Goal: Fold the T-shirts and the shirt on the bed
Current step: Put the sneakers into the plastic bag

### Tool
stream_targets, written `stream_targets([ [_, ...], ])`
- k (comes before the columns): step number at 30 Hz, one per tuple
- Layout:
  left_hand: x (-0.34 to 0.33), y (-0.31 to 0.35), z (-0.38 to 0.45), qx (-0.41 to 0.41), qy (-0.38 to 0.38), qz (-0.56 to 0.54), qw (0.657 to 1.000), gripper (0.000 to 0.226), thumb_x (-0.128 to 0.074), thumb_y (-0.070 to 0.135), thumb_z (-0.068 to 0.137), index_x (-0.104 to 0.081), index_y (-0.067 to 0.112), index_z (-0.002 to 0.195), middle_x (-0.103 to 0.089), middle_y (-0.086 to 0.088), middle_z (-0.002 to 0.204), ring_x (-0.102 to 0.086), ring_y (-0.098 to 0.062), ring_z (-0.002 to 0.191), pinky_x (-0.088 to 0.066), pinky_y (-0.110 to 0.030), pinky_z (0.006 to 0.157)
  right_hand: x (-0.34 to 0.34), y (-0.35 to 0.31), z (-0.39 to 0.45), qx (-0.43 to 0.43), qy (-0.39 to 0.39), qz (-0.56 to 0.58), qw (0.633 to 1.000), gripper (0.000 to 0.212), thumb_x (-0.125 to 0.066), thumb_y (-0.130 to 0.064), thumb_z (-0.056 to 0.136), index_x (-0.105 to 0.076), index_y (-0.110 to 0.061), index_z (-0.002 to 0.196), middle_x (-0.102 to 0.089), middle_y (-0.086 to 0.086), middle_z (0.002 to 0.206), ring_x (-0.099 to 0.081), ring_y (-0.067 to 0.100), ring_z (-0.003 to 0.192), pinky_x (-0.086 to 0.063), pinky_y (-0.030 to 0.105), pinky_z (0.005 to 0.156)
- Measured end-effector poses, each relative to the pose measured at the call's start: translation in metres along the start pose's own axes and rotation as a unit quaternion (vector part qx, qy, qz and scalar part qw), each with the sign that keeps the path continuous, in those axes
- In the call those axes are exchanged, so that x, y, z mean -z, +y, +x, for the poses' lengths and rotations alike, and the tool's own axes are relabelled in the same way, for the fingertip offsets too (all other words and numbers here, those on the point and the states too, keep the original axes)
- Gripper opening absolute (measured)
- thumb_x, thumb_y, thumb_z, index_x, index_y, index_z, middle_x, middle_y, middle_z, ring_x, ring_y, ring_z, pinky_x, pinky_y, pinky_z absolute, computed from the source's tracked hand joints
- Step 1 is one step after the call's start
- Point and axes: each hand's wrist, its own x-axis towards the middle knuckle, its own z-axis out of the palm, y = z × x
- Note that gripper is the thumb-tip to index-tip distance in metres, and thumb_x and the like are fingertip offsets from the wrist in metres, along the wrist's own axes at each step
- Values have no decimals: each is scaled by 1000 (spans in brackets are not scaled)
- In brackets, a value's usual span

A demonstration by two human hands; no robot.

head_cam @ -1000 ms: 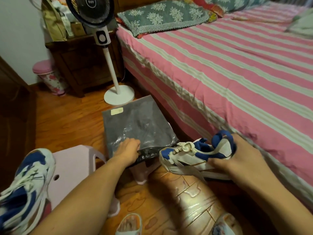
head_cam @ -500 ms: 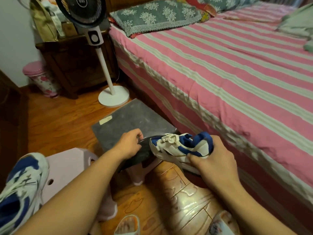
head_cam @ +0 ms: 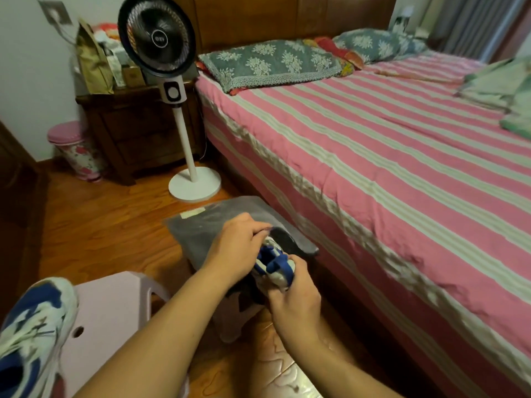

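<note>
Pale green folded clothes (head_cam: 500,84) lie at the far side of the pink-and-white striped bed (head_cam: 388,168), well apart from both hands. Down by the bedside, the right hand (head_cam: 296,297) grips a blue-and-white sneaker (head_cam: 274,265) by its heel, toe inside a grey plastic bag (head_cam: 207,234); the left hand (head_cam: 235,251) pinches the bag's mouth open.
</note>
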Motion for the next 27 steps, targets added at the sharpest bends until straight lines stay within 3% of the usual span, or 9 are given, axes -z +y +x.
stream_targets([
  [4, -5, -15, -5, 41, -2, 66, 997, 28, -57, 25, 102, -72, 30, 125, -55, -3, 98, -59, -30, 98, -50, -39, 84, -35, 2, 56, -27, 24, 14, 999, 46, -74, -24, 83, -43, -49, 106, -65, -12, 105, -63, 15, 94, -49, 32, 76],
  [8, -5, -47, -2, 80, 12, 78, 994, 32, -59, 21, 101, -68, 23, 132, -56, -5, 107, -61, -32, 101, -52, -42, 86, -62, 21, 80, -48, -41, -93, 994, 42, -70, -30, 89, -51, -27, 126, -63, -3, 114, -61, 22, 106, -51, 38, 85],
  [12, -14, -61, 5, 74, 5, 108, 991, 44, -54, 8, 98, -58, 25, 138, -48, -3, 106, -58, -31, 99, -51, -44, 84, -71, 27, 91, -40, -8, -106, 994, 38, -70, -26, 90, -55, -23, 124, -62, -5, 109, -58, 22, 107, -49, 38, 86],
  [15, -21, -61, 8, 67, 17, 160, 985, 53, -54, 25, 99, -41, 29, 151, -46, 0, 112, -49, -23, 109, -46, -38, 92, -77, 30, 88, -3, 12, -103, 995, 33, -69, -26, 88, -57, -29, 118, -63, -10, 107, -58, 17, 107, -51, 36, 85],
  [18, -34, -57, 17, 51, -1, 174, 983, 55, -46, 33, 103, -32, 34, 156, -46, 0, 118, -45, -22, 112, -42, -38, 96, -83, 39, 86, 32, 17, -131, 991, 51, -71, -46, 80, -56, -27, 125, -64, -8, 113, -55, 16, 110, -51, 39, 89],
  [21, -49, -56, 29, 28, -4, 188, 982, 53, -45, 34, 103, -35, 37, 155, -45, -2, 125, -43, -23, 116, -40, -38, 98, -87, 35, 97, -9, 21, -138, 990, 50, -59, -59, 80, -61, -24, 115, -68, -5, 101, -58, 23, 101, -53, 41, 79],
  [24, -53, -57, 29, -24, -7, 191, 981, 53, -57, 30, 97, -47, 39, 148, -47, -3, 128, -45, -26, 116, -41, -41, 93, -91, 28, 108, -69, -9, -144, 987, 36, -60, -44, 89, -66, -11, 103, -67, 8, 99, -62, 32, 97, -48, 36, 73],
  [27, -48, -60, 24, -54, 28, 194, 979, 53, -64, 26, 92, -55, 39, 142, -51, -4, 130, -50, -28, 114, -44, -42, 89, -93, 20, 122, -112, 21, -128, 985, 32, -61, -34, 92, -71, -4, 91, -71, 15, 94, -66, 35, 88, -46, 34, 67],
])
